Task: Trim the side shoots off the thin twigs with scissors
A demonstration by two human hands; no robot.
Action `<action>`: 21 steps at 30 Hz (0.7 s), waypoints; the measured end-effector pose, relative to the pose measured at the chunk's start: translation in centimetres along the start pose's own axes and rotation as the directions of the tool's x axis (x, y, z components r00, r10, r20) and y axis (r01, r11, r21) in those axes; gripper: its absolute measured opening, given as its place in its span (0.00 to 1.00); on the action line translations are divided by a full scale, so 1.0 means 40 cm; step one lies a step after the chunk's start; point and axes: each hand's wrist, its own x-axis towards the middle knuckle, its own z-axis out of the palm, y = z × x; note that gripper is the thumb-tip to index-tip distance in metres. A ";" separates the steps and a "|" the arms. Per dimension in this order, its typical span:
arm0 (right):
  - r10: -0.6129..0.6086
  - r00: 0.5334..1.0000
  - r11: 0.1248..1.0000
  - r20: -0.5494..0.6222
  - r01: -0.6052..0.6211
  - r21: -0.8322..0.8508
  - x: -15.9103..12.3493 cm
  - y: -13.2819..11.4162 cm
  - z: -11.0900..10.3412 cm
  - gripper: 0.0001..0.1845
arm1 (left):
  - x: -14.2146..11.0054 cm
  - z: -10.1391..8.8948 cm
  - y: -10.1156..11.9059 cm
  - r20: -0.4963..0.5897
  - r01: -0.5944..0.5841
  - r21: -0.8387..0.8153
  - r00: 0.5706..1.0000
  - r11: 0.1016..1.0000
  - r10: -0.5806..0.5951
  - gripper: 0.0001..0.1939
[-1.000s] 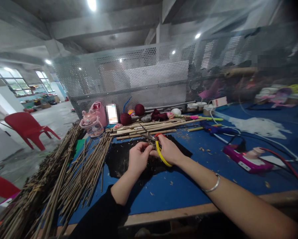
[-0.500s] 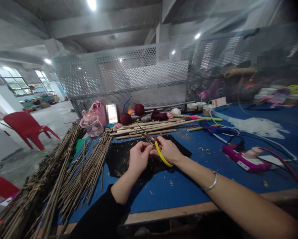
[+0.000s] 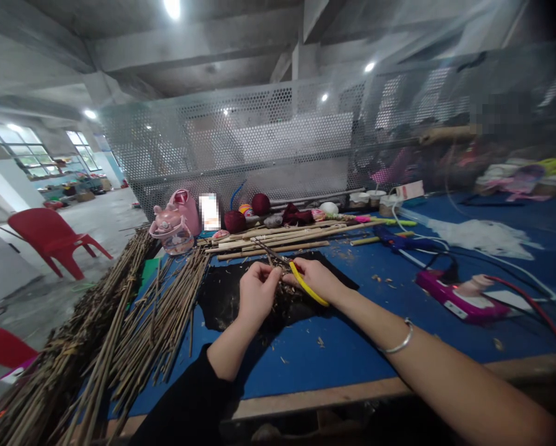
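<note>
My right hand (image 3: 317, 277) is closed around scissors with yellow handles (image 3: 309, 291), their dark blades (image 3: 267, 248) pointing up and to the left. Close beside it, my left hand (image 3: 257, 286) is pinched shut by the blades. What sits between its fingertips is too small and too covered to name. Both hands are over a black cloth (image 3: 222, 297) strewn with brown plant scraps (image 3: 285, 300).
Thin sticks (image 3: 166, 316) lie fanned out left, beside a large bundle of twigs (image 3: 73, 334). Behind the hands are long canes (image 3: 278, 238) and dark red yarn balls (image 3: 260, 204). On the right are a magenta power strip (image 3: 459, 297), cables and a white glove (image 3: 486, 238).
My right hand has shifted slightly to the right, and the yellow scissor handles have tilted and look closer together. My left hand has stayed almost in place.
</note>
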 end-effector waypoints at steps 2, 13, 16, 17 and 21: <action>-0.008 1.000 0.999 0.017 0.009 -0.052 -0.002 -0.003 -0.005 0.23 | 0.000 0.002 -0.003 0.005 0.002 0.010 1.000 1.000 -0.002 0.12; -0.074 0.997 0.997 -0.012 0.074 0.037 -0.008 -0.027 0.004 0.23 | -0.006 0.014 -0.007 0.089 -0.020 -0.016 0.996 1.000 0.022 0.10; -0.059 0.998 0.997 -0.016 0.060 0.044 -0.008 -0.025 0.004 0.23 | -0.007 0.012 0.003 0.074 -0.049 -0.010 0.996 0.999 0.050 0.10; -0.054 0.998 0.998 -0.016 0.055 0.044 -0.009 -0.024 0.004 0.23 | -0.008 0.011 0.007 0.069 -0.056 -0.009 0.996 0.998 0.057 0.10; -0.038 0.999 0.999 -0.014 0.038 0.034 -0.008 -0.018 0.011 0.24 | -0.011 0.009 0.016 0.050 -0.046 -0.017 0.998 0.999 0.047 0.10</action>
